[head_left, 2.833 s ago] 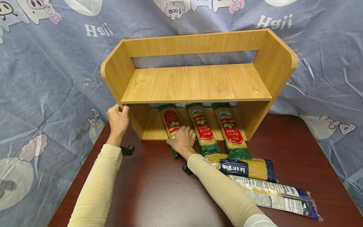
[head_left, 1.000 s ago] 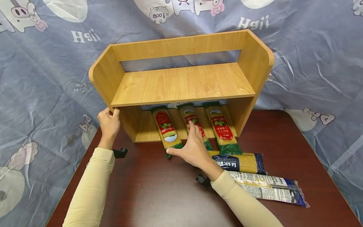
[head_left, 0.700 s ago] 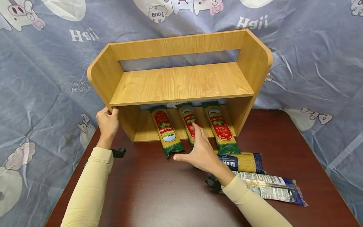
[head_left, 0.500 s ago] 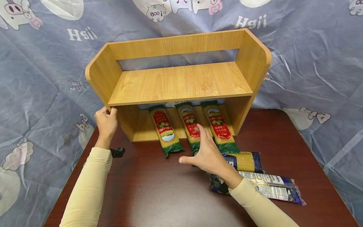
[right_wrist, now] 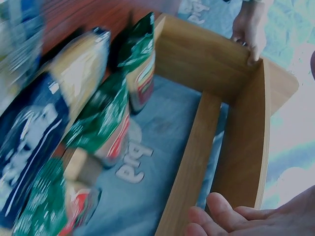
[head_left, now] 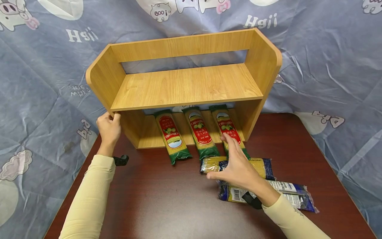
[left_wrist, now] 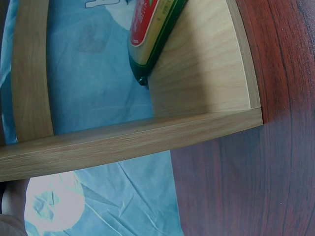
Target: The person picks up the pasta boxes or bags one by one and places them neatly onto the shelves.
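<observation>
1. Since the earlier frames the right hand (head_left: 238,167) has left the left-hand green pasta packet (head_left: 171,136) and drawn back and to the right of the wooden shelf (head_left: 185,86); it now hovers over the blue spaghetti packet (head_left: 262,166) that lies crosswise just in front of the shelf's right half.
2. The right hand's fingers are straight and spread, thumb held out to the side, palm down; it pinches nothing, and the head view does not show whether the palm touches the packet beneath it.
3. The left hand (head_left: 108,127) has stayed at the shelf's left side panel, fingers curled round the panel's front edge just under the middle board (the right wrist view shows the fingertips hooked over that edge).
4. Three green packets lie side by side in the shelf's lower bay, their bottom ends sticking out past its front edge onto the dark red table (head_left: 167,205): the left one, the middle green packet (head_left: 200,134) and the right green packet (head_left: 227,129), whose near end is partly hidden by the right hand's fingers.
5. A second blue packet (head_left: 286,196) lies in front of the first, further from the shelf, under the right wrist.
6. A blue printed cloth (head_left: 44,73) hangs behind the shelf.
</observation>
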### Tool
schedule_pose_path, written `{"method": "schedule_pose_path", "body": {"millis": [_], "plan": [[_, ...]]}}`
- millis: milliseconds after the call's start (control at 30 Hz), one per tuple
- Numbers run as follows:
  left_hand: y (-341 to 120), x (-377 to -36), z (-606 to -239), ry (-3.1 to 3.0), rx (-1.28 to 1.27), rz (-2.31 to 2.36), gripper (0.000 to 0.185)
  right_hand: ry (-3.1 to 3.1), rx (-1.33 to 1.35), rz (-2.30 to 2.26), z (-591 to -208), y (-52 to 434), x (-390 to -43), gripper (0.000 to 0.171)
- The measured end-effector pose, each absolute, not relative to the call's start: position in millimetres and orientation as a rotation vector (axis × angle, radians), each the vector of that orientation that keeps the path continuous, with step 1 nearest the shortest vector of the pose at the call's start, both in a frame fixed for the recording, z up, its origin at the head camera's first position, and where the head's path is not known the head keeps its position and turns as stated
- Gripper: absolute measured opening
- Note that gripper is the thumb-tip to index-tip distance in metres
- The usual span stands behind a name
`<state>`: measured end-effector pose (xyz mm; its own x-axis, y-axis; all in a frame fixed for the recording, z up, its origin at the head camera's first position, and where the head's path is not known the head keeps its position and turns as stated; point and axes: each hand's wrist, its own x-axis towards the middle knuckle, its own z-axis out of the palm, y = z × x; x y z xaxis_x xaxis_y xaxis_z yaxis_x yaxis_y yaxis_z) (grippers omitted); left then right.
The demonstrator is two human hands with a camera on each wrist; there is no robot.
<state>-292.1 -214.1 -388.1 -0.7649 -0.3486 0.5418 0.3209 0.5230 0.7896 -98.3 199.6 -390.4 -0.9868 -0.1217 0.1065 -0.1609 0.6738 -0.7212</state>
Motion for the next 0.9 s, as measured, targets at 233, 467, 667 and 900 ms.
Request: {"method": "schedule_pose_path", "body": {"millis": [233,467,667,900], "plan": [[-217.4,-291.7,-386.4,-2.08,0.016,-1.278,0.02,-2.838,0.212,1.134,-389.5,226.7,-80.8,0.142],[-214.1,-289.1,-383.8,-2.092,0.026,-1.283,0.02,-2.836,0.178,1.064,-392.0,252.5,-61.0,0.143],[-212.1,-288.1,-385.4,-2.097,0.036,-1.283,0.02,-2.832,0.141,1.053,-401.4,276.7,-46.4,0.145],[-212.5,-287.7,-384.7,-2.12,0.023,-1.281,0.021,-2.808,0.139,1.053,-413.8,304.1,-33.3,0.143]]}}
